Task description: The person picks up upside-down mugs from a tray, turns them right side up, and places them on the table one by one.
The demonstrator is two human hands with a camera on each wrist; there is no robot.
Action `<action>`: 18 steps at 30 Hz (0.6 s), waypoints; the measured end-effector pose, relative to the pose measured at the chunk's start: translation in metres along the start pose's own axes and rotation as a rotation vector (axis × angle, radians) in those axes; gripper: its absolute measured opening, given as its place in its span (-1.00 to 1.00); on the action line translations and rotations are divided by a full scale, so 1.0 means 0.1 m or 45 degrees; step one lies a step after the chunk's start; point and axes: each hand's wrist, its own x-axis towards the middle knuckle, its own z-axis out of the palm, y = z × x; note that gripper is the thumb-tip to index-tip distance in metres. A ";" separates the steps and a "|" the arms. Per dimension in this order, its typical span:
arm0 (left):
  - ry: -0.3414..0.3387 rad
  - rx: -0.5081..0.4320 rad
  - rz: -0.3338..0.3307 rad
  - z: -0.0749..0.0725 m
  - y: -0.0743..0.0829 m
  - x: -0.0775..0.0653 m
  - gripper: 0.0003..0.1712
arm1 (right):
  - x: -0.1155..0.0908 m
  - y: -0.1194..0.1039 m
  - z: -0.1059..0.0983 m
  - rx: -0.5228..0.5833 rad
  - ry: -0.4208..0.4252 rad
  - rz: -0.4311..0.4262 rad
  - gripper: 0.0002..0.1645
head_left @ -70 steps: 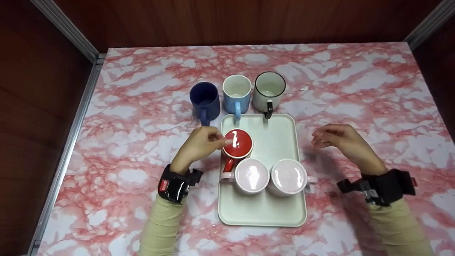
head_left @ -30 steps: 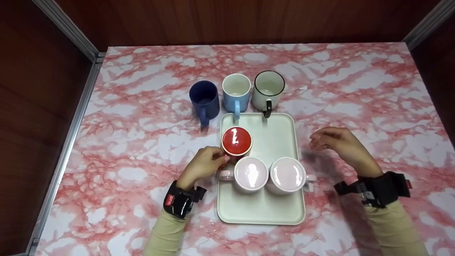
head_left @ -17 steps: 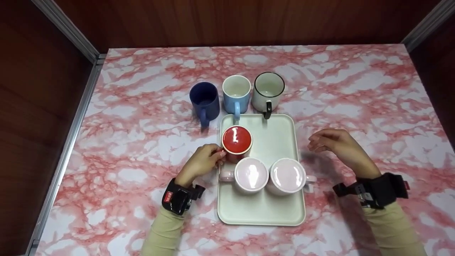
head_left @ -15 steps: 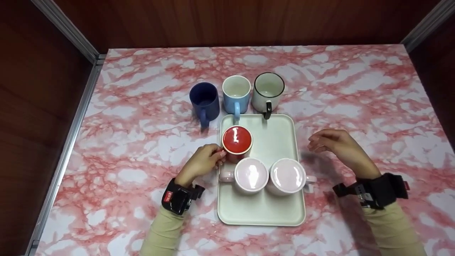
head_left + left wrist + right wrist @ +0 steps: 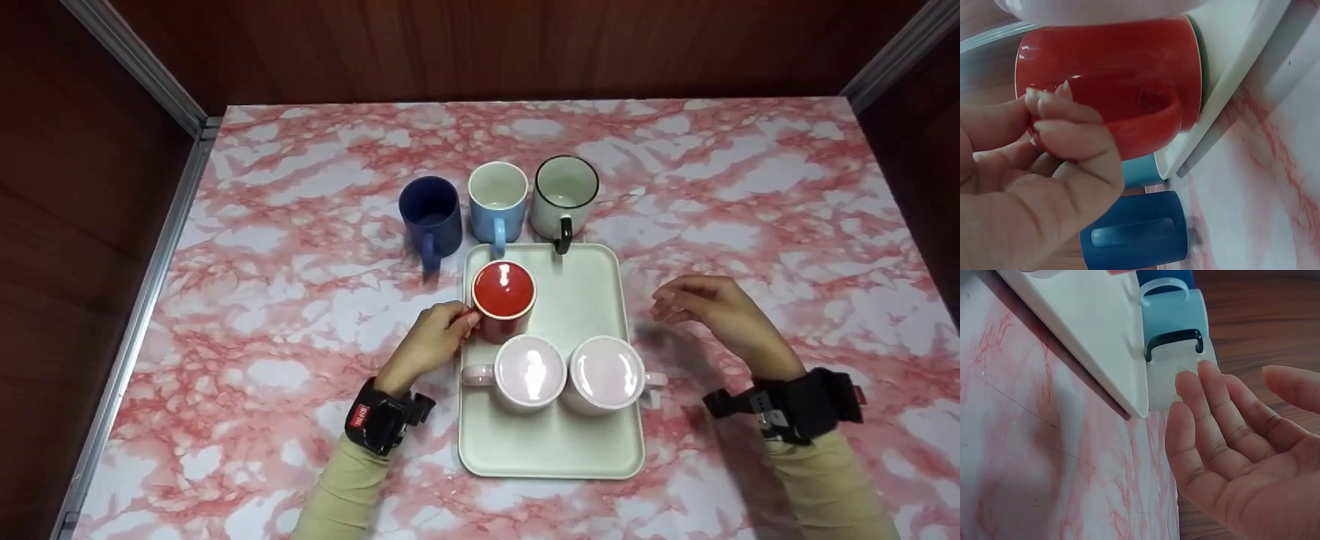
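Note:
A red mug (image 5: 505, 291) stands, apparently bottom up, on the left side of a pale tray (image 5: 551, 457). My left hand (image 5: 431, 341) pinches its handle, which points left toward me; in the left wrist view the curled fingers (image 5: 1081, 138) lie at the handle's end beside the red wall. Two pink mugs, one on the left (image 5: 530, 373) and one on the right (image 5: 607, 373), sit side by side in front of the red one, also apparently bottom up. Off the tray's right side hovers my right hand (image 5: 720, 319), fingers loosely bent, holding nothing.
Behind the tray, a dark blue mug (image 5: 433, 217), a light blue mug (image 5: 498, 202) and a white mug (image 5: 564, 199) with a black rim and handle stand upright in a row, handles toward me. Brown panels (image 5: 525, 49) border the marbled table (image 5: 750, 165).
My left hand has gone from the red mug's top edge to its handle. The handle has swung from the front toward the left, and the mug has shifted slightly away and right.

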 end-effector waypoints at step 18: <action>0.164 -0.140 -0.082 0.02 0.05 0.03 -0.71 | 0.00 -0.06 0.03 -0.012 -0.008 -0.010 -0.64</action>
